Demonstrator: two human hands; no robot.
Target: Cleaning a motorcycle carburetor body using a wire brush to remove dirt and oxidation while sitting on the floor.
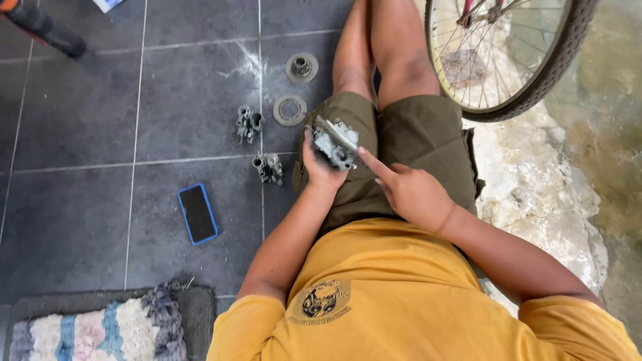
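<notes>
Seen from the head camera, the person sat on the dark tiled floor (80, 120) with legs stretched forward, and both hands met over the lap. The left hand (321, 168) was curled up around a grey metal mechanical part (334, 142), its fingers clamped on the underside and near edge so that the part sat above the palm, over the left thigh. The right hand (408, 194) was mostly folded, with only the index finger stretched out straight; its tip touched the near right edge of the part, and the hand gripped nothing. The part's long axis ran slantwise, from upper left near the knee to lower right towards the pointing finger, with a flat plate-like face tilted up and to the left. On the floor to the person's left lay two smaller grey metal pieces (249, 123) (268, 168), well apart from the hands, and beyond them a flat ring (290, 110) and a round flanged disc (301, 67). A phone in a blue case (198, 213) lay face up nearer the body, a woven mat (100, 327) sat at the lower left, and a bicycle wheel (528, 73) stood by the right leg.
</notes>
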